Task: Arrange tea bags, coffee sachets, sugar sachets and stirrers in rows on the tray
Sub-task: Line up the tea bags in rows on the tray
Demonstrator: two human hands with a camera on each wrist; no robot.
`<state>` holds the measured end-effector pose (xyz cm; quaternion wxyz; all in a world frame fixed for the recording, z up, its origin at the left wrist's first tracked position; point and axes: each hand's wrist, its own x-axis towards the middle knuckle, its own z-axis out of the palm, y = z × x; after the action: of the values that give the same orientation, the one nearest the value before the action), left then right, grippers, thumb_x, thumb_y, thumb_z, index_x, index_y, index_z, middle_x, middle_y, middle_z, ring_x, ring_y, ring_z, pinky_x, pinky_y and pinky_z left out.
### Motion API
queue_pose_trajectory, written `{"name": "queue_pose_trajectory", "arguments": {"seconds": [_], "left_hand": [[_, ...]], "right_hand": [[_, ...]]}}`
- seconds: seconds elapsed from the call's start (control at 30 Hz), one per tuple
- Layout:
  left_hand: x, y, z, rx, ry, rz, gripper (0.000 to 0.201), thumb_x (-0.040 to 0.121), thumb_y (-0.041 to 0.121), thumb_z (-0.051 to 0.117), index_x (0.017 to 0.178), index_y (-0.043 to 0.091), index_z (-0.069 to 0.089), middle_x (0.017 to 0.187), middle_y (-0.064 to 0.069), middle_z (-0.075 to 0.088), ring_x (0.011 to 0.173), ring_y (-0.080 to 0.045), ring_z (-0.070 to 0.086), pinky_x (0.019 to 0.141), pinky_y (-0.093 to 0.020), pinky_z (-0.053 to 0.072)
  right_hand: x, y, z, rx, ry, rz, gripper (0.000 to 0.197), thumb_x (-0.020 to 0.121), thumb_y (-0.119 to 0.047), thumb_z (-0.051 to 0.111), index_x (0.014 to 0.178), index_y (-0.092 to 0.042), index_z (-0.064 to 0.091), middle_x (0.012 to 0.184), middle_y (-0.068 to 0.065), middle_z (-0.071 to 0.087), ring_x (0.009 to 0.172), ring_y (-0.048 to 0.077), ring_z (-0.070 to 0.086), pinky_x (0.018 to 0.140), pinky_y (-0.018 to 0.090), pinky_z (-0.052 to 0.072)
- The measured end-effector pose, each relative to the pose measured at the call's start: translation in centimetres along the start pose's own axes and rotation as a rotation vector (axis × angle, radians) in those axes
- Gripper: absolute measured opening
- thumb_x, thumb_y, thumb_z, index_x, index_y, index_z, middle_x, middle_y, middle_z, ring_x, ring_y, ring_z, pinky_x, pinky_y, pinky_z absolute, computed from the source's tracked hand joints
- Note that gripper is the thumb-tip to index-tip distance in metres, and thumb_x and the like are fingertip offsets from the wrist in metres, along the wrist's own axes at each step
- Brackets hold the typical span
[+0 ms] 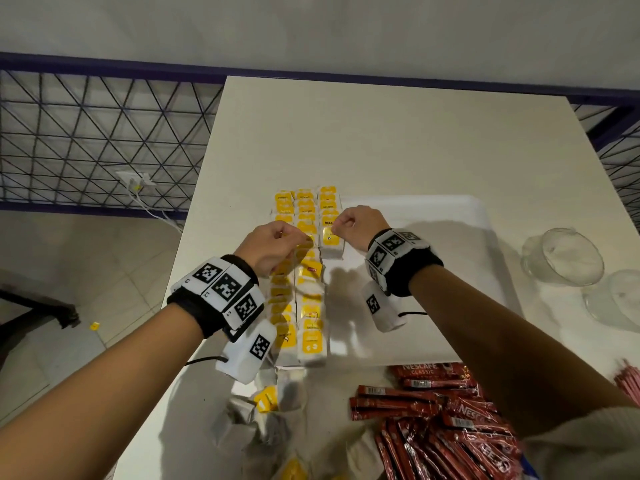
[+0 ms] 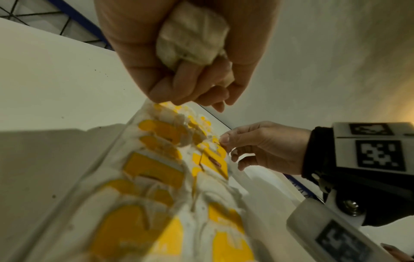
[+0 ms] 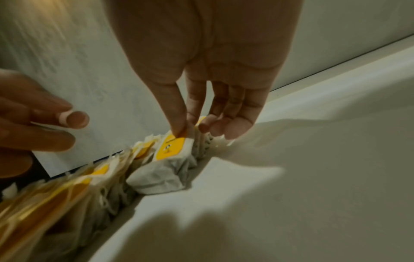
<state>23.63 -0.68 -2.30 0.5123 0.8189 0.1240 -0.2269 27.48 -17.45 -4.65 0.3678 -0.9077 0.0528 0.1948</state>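
- At the bottom edge of the head view: loose tea bags (image 1: 266, 407) lie scattered on the white table (image 1: 381, 133), lower centre; a heap of red coffee sachets (image 1: 446, 420) sits lower right, red stirrers (image 1: 628, 379) at the right edge.
- Mid frame: white tray (image 1: 433, 271) carries rows of yellow-tagged tea bags (image 1: 304, 323) along its left side, running away from the camera.
- Left hand (image 1: 273, 247), above the rows: fingers curled round a wad of white tea bags (image 2: 192, 33) in the palm; fingertips pinched together over the middle row. Whether they touch a tag, cannot tell.
- Right hand (image 1: 356, 225), just right of the left: thumb and forefinger pinch the yellow tag of one tea bag (image 3: 165, 163) at the near end of the rightmost row; the bag rests on the tray.
- Right edge, mid frame: two clear glass cups (image 1: 568, 258) on the table.
- Upper left: dark wire grid (image 1: 86, 133), white wall socket (image 1: 136, 180).
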Motion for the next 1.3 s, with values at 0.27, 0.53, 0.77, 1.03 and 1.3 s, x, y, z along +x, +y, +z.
{"name": "queue_pose_trajectory", "arguments": {"seconds": [0.27,0.53,0.77,1.03,1.3], "left_hand": [[-0.8,0.6,0.1,-0.148,-0.109,-0.102,0.028,0.094,0.033,0.051,0.100,0.006,0.056,0.047,-0.001,0.039,0.024,-0.007,0.029,0.031,-0.012,0.021],[-2.9,1.9,-0.3,-0.542,-0.178,-0.148,0.054,0.095,0.056,0.024,0.096,0.012,0.054,0.068,-0.005,0.045,0.035,-0.014,0.044,0.040,-0.018,0.037],[-4.9,2.1,1.2,-0.593,-0.162,-0.127,0.047,0.095,0.055,0.026,0.104,0.017,0.051,0.077,-0.007,0.044,0.057,-0.018,0.049,0.055,-0.029,0.038],[-6.3,1.0,1.3,-0.364,-0.118,0.029,0.019,0.097,0.028,0.044,0.089,0.018,0.057,0.082,-0.004,0.053,0.068,-0.014,0.052,0.062,-0.024,0.042],[-6.0,-0.2,1.7,-0.210,-0.109,0.179,0.013,0.085,0.007,0.065,0.077,0.017,0.063,0.061,0.011,0.064,0.057,0.005,0.057,0.064,-0.011,0.044]], "right_hand": [[-0.4,0.3,0.5,0.012,0.038,0.021,0.009,0.087,-0.024,0.059,0.093,-0.017,0.057,0.076,-0.008,0.048,0.087,0.017,0.051,0.076,0.026,0.040],[-5.5,-1.6,-0.2,0.174,-0.055,-0.129,0.016,0.085,-0.036,0.063,0.087,-0.020,0.059,0.071,-0.005,0.049,0.071,0.013,0.049,0.069,0.023,0.038],[-9.7,-3.2,1.0,0.283,-0.259,-0.093,0.018,0.085,-0.035,0.062,0.079,-0.022,0.051,0.068,-0.003,0.056,0.056,0.008,0.051,0.052,0.021,0.044],[-10.5,-2.6,-0.3,0.391,-0.103,-0.071,0.026,0.084,-0.019,0.067,0.102,-0.001,0.064,0.064,0.000,0.051,0.050,0.009,0.047,0.045,0.012,0.042],[-10.5,-1.0,-1.5,0.409,-0.029,-0.118,0.009,0.081,-0.017,0.070,0.081,-0.013,0.063,0.069,-0.001,0.055,0.061,0.014,0.052,0.057,0.025,0.046]]}}
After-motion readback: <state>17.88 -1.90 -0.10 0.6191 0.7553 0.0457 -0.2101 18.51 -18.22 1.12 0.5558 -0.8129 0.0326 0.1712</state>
